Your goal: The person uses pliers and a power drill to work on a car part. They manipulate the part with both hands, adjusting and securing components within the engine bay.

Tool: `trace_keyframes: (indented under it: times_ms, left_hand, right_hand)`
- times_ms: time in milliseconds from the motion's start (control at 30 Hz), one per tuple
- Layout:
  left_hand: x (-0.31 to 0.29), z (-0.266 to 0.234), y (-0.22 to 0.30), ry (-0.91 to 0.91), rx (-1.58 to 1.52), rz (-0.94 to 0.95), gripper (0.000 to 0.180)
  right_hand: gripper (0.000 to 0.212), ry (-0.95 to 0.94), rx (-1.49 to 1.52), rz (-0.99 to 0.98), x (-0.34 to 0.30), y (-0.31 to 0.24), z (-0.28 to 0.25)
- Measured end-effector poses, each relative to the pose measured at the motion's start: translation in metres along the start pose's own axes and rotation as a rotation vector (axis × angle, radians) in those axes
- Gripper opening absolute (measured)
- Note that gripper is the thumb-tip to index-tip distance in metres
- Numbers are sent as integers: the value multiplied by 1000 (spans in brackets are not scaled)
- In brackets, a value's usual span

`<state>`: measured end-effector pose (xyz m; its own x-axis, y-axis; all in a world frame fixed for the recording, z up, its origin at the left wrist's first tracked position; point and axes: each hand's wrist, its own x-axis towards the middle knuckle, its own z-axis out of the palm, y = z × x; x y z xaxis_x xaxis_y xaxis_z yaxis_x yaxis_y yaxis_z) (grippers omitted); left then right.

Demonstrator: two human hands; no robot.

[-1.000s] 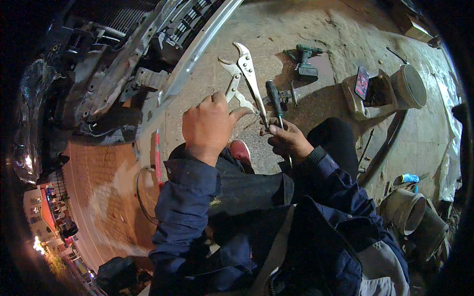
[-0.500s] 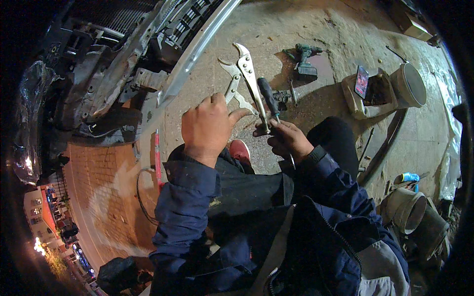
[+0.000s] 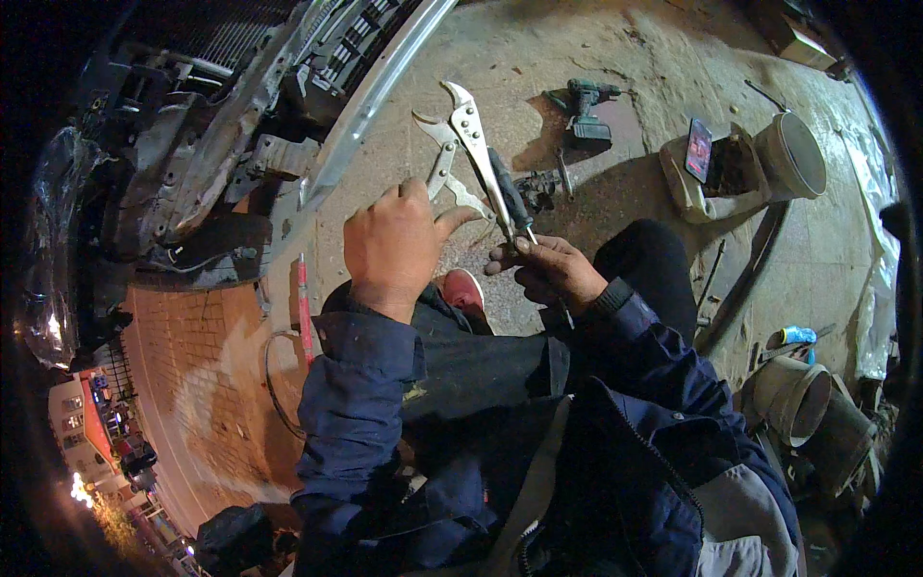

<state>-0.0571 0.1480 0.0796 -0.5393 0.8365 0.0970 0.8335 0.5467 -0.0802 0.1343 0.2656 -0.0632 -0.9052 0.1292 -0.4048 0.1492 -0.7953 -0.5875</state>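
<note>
A pair of silver locking pliers (image 3: 470, 135) is held up between my two hands, its curved jaws wide apart and pointing away from me. My left hand (image 3: 392, 248) closes around the lever side of the pliers, the thumb stretched along the lower lever. The fingers of my right hand (image 3: 561, 270) pinch the end of the other handle, by its adjusting screw. Also in that hand is a screwdriver (image 3: 509, 188), its dark handle pointing away and lying along the pliers' handle. Its thin shaft passes under the fingers, and the tip shows below them.
A cordless drill (image 3: 586, 113) lies on the floor ahead, near a small dark metal part (image 3: 538, 188). At right stand a cut container (image 3: 683, 185) with a phone (image 3: 698, 151) on it, and a bucket (image 3: 794, 159). Exposed vehicle front parts (image 3: 207, 163) fill the upper left.
The pliers and both hands have shifted slightly left in the view. The screwdriver's handle now lies closer against the pliers' handle. Both hands keep their hold.
</note>
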Motion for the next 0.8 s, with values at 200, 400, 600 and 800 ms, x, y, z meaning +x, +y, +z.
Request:
trace_keyframes:
  times_ms: [200,400,600,800]
  left_hand:
    - [-1,3,-1,14,-1,4,59]
    - [-1,2,0,25,0,-5,58]
    - [-1,0,0,12,-2,-11,59]
    - [2,-3,3,-24,6,-21,59]
  right_hand:
    - [31,84,-165,-108,2,7,0]
    - [40,-19,72,27,4,2,-6]
    - [27,64,-70,-148,2,7,0]
    - [37,353,-378,-5,25,14,-30]
